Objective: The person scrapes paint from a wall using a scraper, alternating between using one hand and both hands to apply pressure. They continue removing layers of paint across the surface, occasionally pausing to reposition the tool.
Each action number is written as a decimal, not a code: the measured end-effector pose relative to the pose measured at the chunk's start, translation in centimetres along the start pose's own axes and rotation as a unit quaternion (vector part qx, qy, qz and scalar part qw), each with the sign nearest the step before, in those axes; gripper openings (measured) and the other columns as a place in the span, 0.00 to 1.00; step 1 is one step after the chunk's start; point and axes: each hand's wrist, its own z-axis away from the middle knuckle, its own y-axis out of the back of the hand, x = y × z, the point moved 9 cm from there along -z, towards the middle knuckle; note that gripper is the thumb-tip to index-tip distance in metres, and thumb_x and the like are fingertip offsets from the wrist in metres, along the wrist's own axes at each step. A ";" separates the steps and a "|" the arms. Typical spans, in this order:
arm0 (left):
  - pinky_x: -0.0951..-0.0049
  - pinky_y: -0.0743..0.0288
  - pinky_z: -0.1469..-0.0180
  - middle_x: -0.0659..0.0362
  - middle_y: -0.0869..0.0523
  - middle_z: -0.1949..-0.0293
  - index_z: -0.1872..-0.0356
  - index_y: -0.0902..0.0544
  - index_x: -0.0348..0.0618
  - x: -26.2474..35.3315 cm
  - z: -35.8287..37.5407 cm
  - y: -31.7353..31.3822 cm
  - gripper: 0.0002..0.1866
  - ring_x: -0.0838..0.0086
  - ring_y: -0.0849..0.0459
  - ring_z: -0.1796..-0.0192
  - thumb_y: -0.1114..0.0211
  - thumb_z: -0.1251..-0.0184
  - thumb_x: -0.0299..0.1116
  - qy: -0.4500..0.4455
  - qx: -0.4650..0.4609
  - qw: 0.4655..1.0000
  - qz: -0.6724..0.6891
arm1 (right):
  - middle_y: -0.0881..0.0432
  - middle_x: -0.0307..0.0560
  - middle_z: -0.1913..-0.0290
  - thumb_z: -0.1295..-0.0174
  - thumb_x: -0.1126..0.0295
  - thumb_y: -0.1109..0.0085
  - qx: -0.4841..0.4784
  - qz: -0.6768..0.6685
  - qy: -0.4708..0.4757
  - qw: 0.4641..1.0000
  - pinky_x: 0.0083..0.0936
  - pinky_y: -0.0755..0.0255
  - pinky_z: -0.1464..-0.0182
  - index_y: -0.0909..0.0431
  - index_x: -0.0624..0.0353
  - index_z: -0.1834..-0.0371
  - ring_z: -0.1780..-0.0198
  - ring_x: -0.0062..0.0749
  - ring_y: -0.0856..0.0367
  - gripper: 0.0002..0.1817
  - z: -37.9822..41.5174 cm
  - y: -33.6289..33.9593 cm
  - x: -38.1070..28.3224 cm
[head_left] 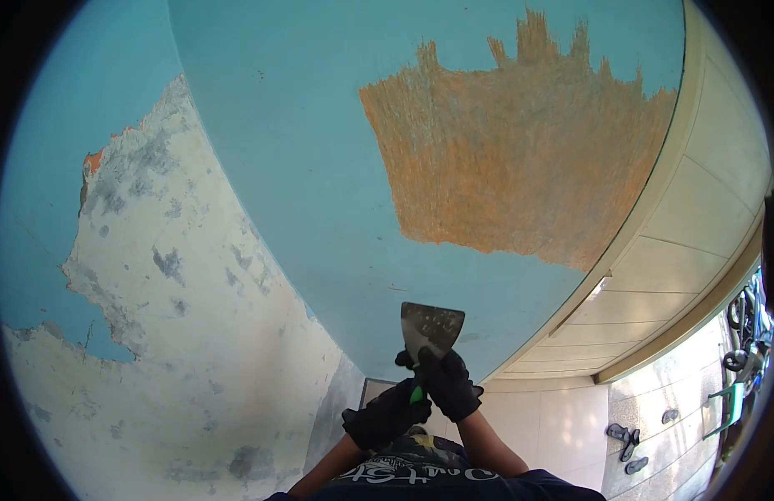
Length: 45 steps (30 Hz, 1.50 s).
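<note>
A scraper [434, 324] with a wide, speckled metal blade and a green handle is held up in front of my chest, blade pointing away from me. My left hand [387, 415], in a black glove, is closed around the lower part of the green handle. Higher up, my right hand [448, 386], also gloved in black, grips it where the blade meets the handle. Beyond the blade is a blue wall [320, 192], and the blade seems apart from it. A large brownish-orange patch [521, 159] with ragged edges shows on that wall where the blue is absent.
To the left, an adjoining wall has a whitish, grey-stained bare area [187, 292] bordered by blue paint. A beige tiled ledge [646, 284] curves along the right. Past it lie several dark sandals [627, 442], a green stool [729, 409] and parked motorbikes [742, 334].
</note>
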 end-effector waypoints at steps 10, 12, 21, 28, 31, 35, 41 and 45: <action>0.60 0.20 0.59 0.50 0.13 0.61 0.43 0.20 0.40 1.6 0.5 5.9 0.19 0.59 0.12 0.61 0.31 0.30 0.36 0.031 0.163 0.986 0.020 | 0.26 0.67 0.32 0.39 0.78 0.36 0.130 0.360 0.251 0.889 0.47 0.23 0.37 0.29 0.63 0.31 0.33 0.63 0.24 0.30 2.5 1.9 -6.5; 0.63 0.19 0.58 0.51 0.13 0.59 0.41 0.21 0.39 4.7 0.7 7.6 0.21 0.61 0.12 0.60 0.30 0.31 0.34 -0.096 0.214 0.969 -0.079 | 0.31 0.68 0.29 0.45 0.74 0.30 0.148 0.458 0.292 0.826 0.59 0.29 0.34 0.29 0.58 0.30 0.29 0.75 0.34 0.36 2.3 1.0 -9.3; 0.61 0.17 0.50 0.46 0.13 0.49 0.33 0.27 0.35 13.0 1.0 11.0 0.33 0.53 0.11 0.50 0.25 0.38 0.32 -0.253 0.211 0.927 -0.180 | 0.20 0.46 0.36 0.55 0.67 0.25 0.067 0.630 0.477 0.609 0.53 0.29 0.38 0.16 0.47 0.45 0.33 0.58 0.28 0.27 -5.6 -6.8 -17.7; 0.60 0.17 0.53 0.44 0.13 0.50 0.33 0.25 0.37 13.4 0.7 12.3 0.32 0.54 0.10 0.56 0.28 0.40 0.25 -0.346 0.255 0.894 -0.130 | 0.20 0.40 0.37 0.58 0.69 0.24 0.127 0.592 0.459 0.650 0.49 0.30 0.39 0.15 0.44 0.46 0.39 0.50 0.25 0.29 -6.2 -6.7 -18.5; 0.61 0.17 0.55 0.46 0.12 0.54 0.36 0.21 0.37 13.5 0.6 12.5 0.28 0.54 0.10 0.58 0.28 0.41 0.25 -0.365 0.266 0.879 -0.151 | 0.20 0.40 0.37 0.59 0.68 0.23 0.131 0.583 0.451 0.663 0.49 0.31 0.39 0.15 0.42 0.46 0.38 0.51 0.26 0.30 -6.4 -6.9 -18.6; 0.61 0.17 0.57 0.48 0.11 0.58 0.39 0.19 0.38 13.4 0.0 12.8 0.26 0.55 0.10 0.60 0.27 0.41 0.25 -0.379 0.270 0.873 -0.148 | 0.20 0.40 0.37 0.60 0.68 0.23 0.145 0.580 0.438 0.671 0.49 0.31 0.40 0.15 0.41 0.47 0.38 0.52 0.26 0.30 -6.9 -6.6 -18.0; 0.60 0.17 0.60 0.50 0.11 0.62 0.40 0.17 0.41 13.1 -0.7 13.4 0.26 0.55 0.11 0.63 0.26 0.42 0.27 -0.364 0.256 0.879 -0.172 | 0.19 0.40 0.40 0.62 0.68 0.22 0.148 0.541 0.433 0.706 0.49 0.32 0.41 0.15 0.41 0.49 0.40 0.55 0.26 0.30 -7.3 -5.8 -17.2; 0.60 0.16 0.59 0.48 0.11 0.59 0.42 0.18 0.39 13.2 -1.3 13.4 0.26 0.53 0.10 0.62 0.25 0.44 0.27 -0.334 0.224 0.900 -0.169 | 0.16 0.43 0.45 0.60 0.71 0.26 0.148 0.533 0.452 0.700 0.44 0.29 0.41 0.12 0.49 0.56 0.42 0.52 0.25 0.22 -7.3 -6.2 -17.8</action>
